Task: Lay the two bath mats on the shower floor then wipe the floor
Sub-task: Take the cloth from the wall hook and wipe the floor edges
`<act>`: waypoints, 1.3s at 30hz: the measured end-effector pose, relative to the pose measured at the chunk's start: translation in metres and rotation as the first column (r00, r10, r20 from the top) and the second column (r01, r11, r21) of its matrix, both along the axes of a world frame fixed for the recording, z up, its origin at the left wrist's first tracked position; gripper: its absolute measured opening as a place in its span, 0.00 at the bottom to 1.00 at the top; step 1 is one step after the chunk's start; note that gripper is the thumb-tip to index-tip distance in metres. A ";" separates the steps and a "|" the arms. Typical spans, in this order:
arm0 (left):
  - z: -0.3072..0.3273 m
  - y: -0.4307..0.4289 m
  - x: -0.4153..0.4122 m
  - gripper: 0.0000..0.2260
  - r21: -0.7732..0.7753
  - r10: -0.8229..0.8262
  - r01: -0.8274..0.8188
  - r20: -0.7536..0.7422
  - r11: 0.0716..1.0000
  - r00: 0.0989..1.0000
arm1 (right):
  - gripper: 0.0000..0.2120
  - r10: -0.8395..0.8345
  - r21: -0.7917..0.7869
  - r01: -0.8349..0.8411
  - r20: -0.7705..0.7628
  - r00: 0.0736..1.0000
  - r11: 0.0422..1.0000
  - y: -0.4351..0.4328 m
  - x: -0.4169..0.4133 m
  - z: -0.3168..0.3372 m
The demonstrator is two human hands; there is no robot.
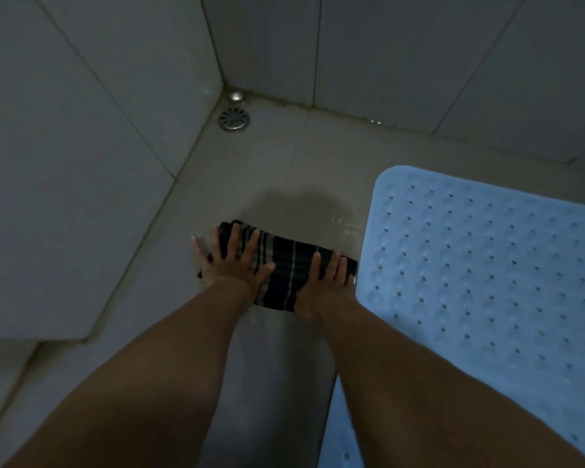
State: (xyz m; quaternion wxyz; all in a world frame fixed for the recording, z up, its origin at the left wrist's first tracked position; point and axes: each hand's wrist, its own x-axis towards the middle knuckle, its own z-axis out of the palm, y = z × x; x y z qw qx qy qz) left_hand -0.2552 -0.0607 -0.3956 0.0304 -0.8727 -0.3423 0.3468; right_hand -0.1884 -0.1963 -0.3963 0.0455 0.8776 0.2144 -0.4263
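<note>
A dark striped cloth (286, 268) lies folded on the pale shower floor (277, 170). My left hand (232, 261) presses flat on its left end with fingers spread, some fingers reaching past the cloth onto the floor. My right hand (326, 276) presses flat on its right end, fingers straight. A light blue bath mat (493, 275) with small holes lies flat on the floor just right of the cloth, nearly touching my right hand. A wet patch (304, 211) shows on the floor beyond the cloth. I see only one mat clearly.
A round metal drain (233, 119) sits in the far corner, with a small metal knob (236, 95) behind it. Tiled walls (81, 163) rise on the left and at the back. A blue strip (338, 444) shows between my forearms at the bottom.
</note>
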 end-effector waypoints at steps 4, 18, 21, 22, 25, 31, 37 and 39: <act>0.002 0.003 0.013 0.35 0.009 0.003 -0.003 -0.021 1.000 1.000 | 0.43 0.002 0.053 -0.002 -0.006 1.000 0.999 0.009 0.016 0.000; -0.030 0.062 0.149 0.34 0.005 -0.118 0.121 0.268 0.993 0.956 | 0.34 0.016 0.239 -0.094 0.307 0.952 0.966 0.032 0.165 -0.044; -0.035 0.070 0.176 0.30 0.012 -0.144 0.150 0.367 0.989 0.919 | 0.31 0.094 0.204 -0.184 0.383 0.919 0.962 0.033 0.193 -0.055; -0.034 0.074 0.186 0.28 0.004 -0.145 0.155 0.386 0.988 0.911 | 0.30 0.109 0.194 -0.203 0.407 0.907 0.960 0.034 0.200 -0.057; -0.028 0.088 0.210 0.25 0.029 -0.196 0.200 0.371 0.979 0.908 | 0.29 0.032 0.241 -0.156 0.450 0.893 0.958 0.040 0.214 -0.053; -0.024 0.105 0.253 0.22 0.123 -0.284 0.256 0.432 0.959 0.856 | 0.29 -0.014 0.275 -0.118 0.436 0.900 0.954 0.050 0.255 -0.051; -0.023 0.124 0.285 0.22 0.238 -0.322 0.226 0.545 0.945 0.774 | 0.28 -0.187 0.400 -0.013 0.458 0.869 0.916 0.062 0.290 -0.033; -0.017 0.124 0.295 0.19 0.253 -0.336 0.232 0.531 0.939 0.778 | 0.23 -0.303 0.462 0.048 0.498 0.812 0.886 0.068 0.298 -0.034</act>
